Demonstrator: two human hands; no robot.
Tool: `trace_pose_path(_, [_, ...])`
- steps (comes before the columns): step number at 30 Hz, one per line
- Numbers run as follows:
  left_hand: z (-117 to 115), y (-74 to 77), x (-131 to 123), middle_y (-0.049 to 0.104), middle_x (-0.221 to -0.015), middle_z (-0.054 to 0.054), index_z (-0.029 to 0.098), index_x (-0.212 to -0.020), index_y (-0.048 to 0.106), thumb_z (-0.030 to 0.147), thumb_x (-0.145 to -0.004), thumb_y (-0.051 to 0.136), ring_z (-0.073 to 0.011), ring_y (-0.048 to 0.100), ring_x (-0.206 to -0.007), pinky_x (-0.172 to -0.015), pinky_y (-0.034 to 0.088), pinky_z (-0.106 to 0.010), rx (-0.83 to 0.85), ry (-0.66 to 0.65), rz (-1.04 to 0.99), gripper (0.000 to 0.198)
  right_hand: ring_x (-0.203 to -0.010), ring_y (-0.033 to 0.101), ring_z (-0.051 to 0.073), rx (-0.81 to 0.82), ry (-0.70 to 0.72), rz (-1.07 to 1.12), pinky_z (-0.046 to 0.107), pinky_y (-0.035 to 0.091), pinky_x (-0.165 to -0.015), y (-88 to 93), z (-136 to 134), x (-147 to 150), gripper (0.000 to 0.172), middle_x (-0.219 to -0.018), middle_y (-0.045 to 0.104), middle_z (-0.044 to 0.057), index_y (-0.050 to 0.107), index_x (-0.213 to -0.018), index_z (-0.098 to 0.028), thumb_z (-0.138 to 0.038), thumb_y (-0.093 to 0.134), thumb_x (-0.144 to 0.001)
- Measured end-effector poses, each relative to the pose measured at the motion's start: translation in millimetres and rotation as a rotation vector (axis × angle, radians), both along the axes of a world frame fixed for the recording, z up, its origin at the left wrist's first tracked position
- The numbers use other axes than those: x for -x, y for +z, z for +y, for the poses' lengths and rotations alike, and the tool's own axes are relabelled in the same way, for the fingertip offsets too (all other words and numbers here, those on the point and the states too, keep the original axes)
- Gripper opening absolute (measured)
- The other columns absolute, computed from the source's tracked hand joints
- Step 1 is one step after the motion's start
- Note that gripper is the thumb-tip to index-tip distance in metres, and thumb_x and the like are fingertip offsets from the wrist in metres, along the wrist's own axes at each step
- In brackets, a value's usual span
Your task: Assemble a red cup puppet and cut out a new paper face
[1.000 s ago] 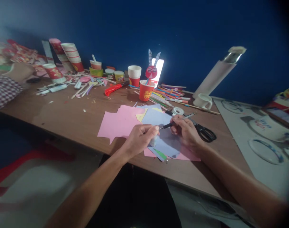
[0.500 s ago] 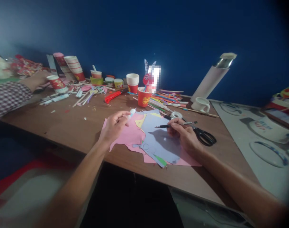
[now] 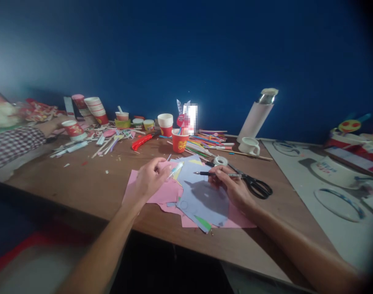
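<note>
My left hand [image 3: 151, 177] is closed on a slim white and light-blue tube [image 3: 176, 169], held above pink paper [image 3: 166, 192]; its exact kind is unclear. In my right hand [image 3: 231, 185] is a black pen [image 3: 204, 174], its tip pointing left over a light-blue sheet [image 3: 201, 196]. Two small circles are drawn near that sheet's lower left. Green [image 3: 203, 223] and yellow paper pieces lie among the sheets. Black-handled scissors [image 3: 260, 187] rest just right of my right hand, their blades partly hidden. A white tape roll [image 3: 220, 161] lies behind it.
A red paper cup [image 3: 179, 143] holds a paper figure, beside coloured sticks [image 3: 209, 141]. A tall bottle [image 3: 255, 116] and white mug [image 3: 249, 146] stand at back right. Red-handled cutter [image 3: 141, 143] and cup stacks [image 3: 96, 110] are left. Another person's checked sleeve [image 3: 16, 145] reaches in.
The view has tilted upward, so the table things sit lower. My left hand has turned the tube, which now points rightward over the papers. The pen stays in my right hand.
</note>
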State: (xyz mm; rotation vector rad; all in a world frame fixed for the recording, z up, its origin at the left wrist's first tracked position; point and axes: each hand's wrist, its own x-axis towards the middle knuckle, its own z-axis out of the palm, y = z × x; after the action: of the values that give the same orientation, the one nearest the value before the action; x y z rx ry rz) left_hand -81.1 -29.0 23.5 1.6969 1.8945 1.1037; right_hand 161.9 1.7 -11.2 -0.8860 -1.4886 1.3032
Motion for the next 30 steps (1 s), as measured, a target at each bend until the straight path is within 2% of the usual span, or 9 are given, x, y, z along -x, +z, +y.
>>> trace_pose_path(3, [12.4,3.9,-14.1,0.048,-0.058,0.004,0.018,-0.087,0.061,0.038,-0.074,0.051,-0.0089,0.041,-0.047,-0.044,0.031,-0.02,0.082,-0.183,-0.564,0.026,-0.059,0.054,0.018,0.008,-0.023,0.05,0.03,0.04,-0.052,-1.2,3.7,-0.2,0.032,-0.072,0.061,0.005,0.059,-0.085,-0.02,-0.044,0.038,-0.088])
trace_pose_path(6, [32.6,1.4,-34.0,0.053,-0.063,0.001,0.014,-0.084,0.058,0.021,-0.066,0.05,-0.0065,0.041,-0.049,-0.042,0.028,-0.017,0.256,-0.351,-0.991,0.021,-0.056,0.05,0.018,-0.021,-0.092,0.084,0.031,0.039,-0.052,-2.7,7.9,-2.6,0.034,-0.065,0.056,0.003,0.058,-0.085,-0.02,-0.043,0.033,-0.089])
trace_pose_path(8, [45.5,-1.7,-46.4,0.056,-0.065,-0.001,0.013,-0.08,0.057,0.011,-0.057,0.048,-0.0066,0.044,-0.051,-0.043,0.03,-0.016,0.293,-0.405,-0.998,0.025,-0.052,0.045,0.016,-0.063,-0.169,0.087,0.03,0.036,-0.051,-2.2,9.1,-4.9,0.029,-0.059,0.05,0.0,0.057,-0.085,-0.021,-0.039,0.036,-0.089])
trace_pose_path(12, [58.8,-7.7,-57.0,0.06,-0.072,-0.004,0.012,-0.078,0.058,0.005,-0.054,0.05,-0.0095,0.05,-0.063,-0.047,0.034,-0.017,0.286,-0.509,-0.955,0.026,-0.053,0.043,0.015,-0.107,-0.283,0.019,0.027,0.033,-0.053,2.4,7.9,-7.9,0.012,-0.054,0.049,-0.003,0.052,-0.086,-0.022,-0.029,0.042,-0.089])
trace_pose_path(14, [58.0,-9.1,-54.3,0.062,-0.076,-0.005,0.012,-0.082,0.06,0.007,-0.06,0.051,-0.0108,0.052,-0.068,-0.05,0.037,-0.018,0.25,-0.55,-0.903,0.025,-0.055,0.046,0.014,-0.105,-0.245,0.044,0.027,0.034,-0.055,5.0,7.7,-7.9,0.009,-0.058,0.053,-0.003,0.05,-0.085,-0.022,-0.027,0.044,-0.089])
trace_pose_path(16, [54.3,-9.1,-49.2,0.062,-0.083,-0.006,0.012,-0.084,0.062,0.013,-0.068,0.052,-0.0087,0.052,-0.062,-0.05,0.038,-0.018,0.259,-0.565,-0.819,0.019,-0.059,0.048,0.014,-0.093,-0.185,0.11,0.026,0.036,-0.056,6.4,8.5,-7.2,0.009,-0.062,0.057,-0.002,0.051,-0.084,-0.021,-0.028,0.047,-0.087])
trace_pose_path(20, [49.5,-11.7,-42.6,0.062,-0.089,-0.006,0.016,-0.096,0.06,0.026,-0.078,0.049,-0.0063,0.046,-0.048,-0.037,0.029,-0.018,0.324,-0.572,-0.694,0.024,-0.059,0.05,0.013,-0.046,-0.123,0.25,0.025,0.037,-0.055,6.5,10.6,-5.8,0.01,-0.064,0.059,0.0,0.054,-0.082,-0.02,-0.03,0.052,-0.085])
trace_pose_path(25, [53.3,-28.5,-43.5,0.063,-0.08,-0.002,0.019,-0.108,0.052,0.014,-0.076,0.046,-0.0092,0.052,-0.062,-0.052,0.036,-0.019,0.202,-0.572,-0.598,0.033,-0.06,0.052,0.013,-0.042,-0.127,0.306,0.024,0.038,-0.055,8.2,11.3,-7.0,0.01,-0.064,0.061,0.0,0.058,-0.083,-0.019,-0.029,0.055,-0.084])
trace_pose_path(30, [53.6,-33.6,-44.4,0.066,-0.084,-0.002,0.018,-0.093,0.057,0.01,-0.074,0.043,-0.0115,0.053,-0.068,-0.056,0.038,-0.021,0.156,-0.575,-0.485,0.024,-0.057,0.052,0.012,-0.053,-0.091,0.252,0.023,0.039,-0.056,8.5,12.0,-10.9,0.01,-0.06,0.062,-0.001,0.059,-0.079,-0.019,-0.029,0.057,-0.082])
